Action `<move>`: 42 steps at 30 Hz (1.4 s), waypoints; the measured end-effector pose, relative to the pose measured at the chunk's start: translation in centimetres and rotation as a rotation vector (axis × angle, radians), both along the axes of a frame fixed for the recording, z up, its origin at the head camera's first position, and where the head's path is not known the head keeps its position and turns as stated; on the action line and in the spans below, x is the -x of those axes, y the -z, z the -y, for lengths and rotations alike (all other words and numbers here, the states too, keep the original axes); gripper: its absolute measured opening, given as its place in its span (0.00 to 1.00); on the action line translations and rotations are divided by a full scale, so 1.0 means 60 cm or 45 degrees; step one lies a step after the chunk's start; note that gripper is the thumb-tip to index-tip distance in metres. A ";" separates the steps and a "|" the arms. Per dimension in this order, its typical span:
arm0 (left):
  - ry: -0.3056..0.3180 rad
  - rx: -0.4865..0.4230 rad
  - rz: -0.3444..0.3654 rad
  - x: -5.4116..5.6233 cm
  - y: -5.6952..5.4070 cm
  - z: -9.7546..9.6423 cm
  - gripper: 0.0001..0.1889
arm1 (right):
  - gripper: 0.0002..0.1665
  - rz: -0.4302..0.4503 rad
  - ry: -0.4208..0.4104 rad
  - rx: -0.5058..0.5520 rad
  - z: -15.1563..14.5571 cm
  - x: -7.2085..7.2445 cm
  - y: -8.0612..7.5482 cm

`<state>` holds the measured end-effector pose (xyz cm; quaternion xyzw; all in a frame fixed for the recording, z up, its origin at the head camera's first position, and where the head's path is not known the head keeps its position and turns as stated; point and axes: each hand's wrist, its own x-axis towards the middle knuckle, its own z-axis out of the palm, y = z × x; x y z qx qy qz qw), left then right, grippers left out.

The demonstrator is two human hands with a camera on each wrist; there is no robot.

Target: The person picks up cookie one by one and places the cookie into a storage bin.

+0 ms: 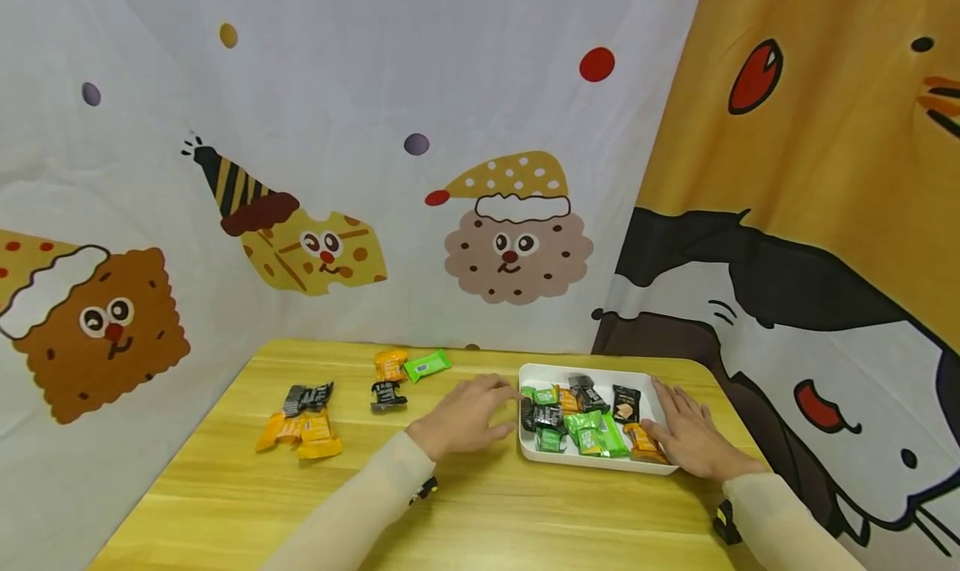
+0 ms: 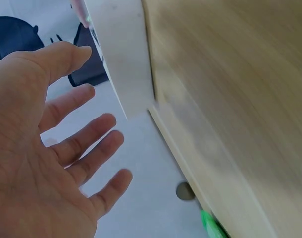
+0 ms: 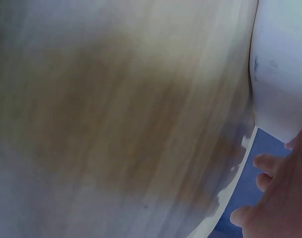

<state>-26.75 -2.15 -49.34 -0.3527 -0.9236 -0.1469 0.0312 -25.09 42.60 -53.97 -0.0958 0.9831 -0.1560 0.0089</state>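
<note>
A white rectangular tray [image 1: 600,463] holds several wrapped sweets: black ones [image 1: 547,418], green ones [image 1: 588,434] and orange ones [image 1: 647,444]. My left hand [image 1: 468,417] is beside the tray's left end, fingers spread and loosely bent. In the left wrist view that hand [image 2: 57,134] holds nothing, and the tray's side [image 2: 121,54] stands just past it. At the tray's right end lies my right hand [image 1: 690,433], its fingers extended along the rim. The right wrist view catches only part of this hand [image 3: 282,198] below the tray's wall [image 3: 282,74]; contact is hard to judge.
On the wooden table [image 1: 247,504], a group at the left has black sweets [image 1: 307,398] and orange sweets [image 1: 300,433]. Nearer the back edge lie an orange sweet [image 1: 391,364], a green sweet [image 1: 427,366] and a black sweet [image 1: 387,396]. A printed curtain [image 1: 360,96] hangs behind.
</note>
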 end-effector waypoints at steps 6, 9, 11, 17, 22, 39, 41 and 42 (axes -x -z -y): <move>-0.075 -0.046 -0.015 0.004 0.004 0.043 0.28 | 0.55 -0.011 -0.008 0.005 -0.001 -0.001 0.000; -0.112 -0.033 0.007 0.007 0.005 0.063 0.29 | 0.55 -0.019 -0.008 -0.004 -0.001 0.000 0.000; -0.131 -0.015 0.022 0.008 0.006 0.077 0.30 | 0.55 -0.022 -0.009 -0.006 -0.001 0.001 0.001; -0.183 -0.001 0.058 0.012 0.013 0.118 0.31 | 0.55 -0.015 -0.010 0.017 0.000 0.001 0.001; -0.243 0.010 0.078 0.014 0.018 0.149 0.32 | 0.55 -0.012 -0.007 0.020 -0.002 0.002 0.003; -0.341 0.020 0.035 0.003 0.008 0.240 0.28 | 0.55 -0.015 -0.001 0.011 0.001 -0.001 0.000; -0.352 0.026 0.020 0.003 0.010 0.251 0.27 | 0.56 -0.011 0.003 0.004 0.001 -0.001 0.000; -0.361 0.032 0.016 0.003 0.011 0.256 0.27 | 0.56 -0.009 0.004 0.004 0.002 -0.001 0.000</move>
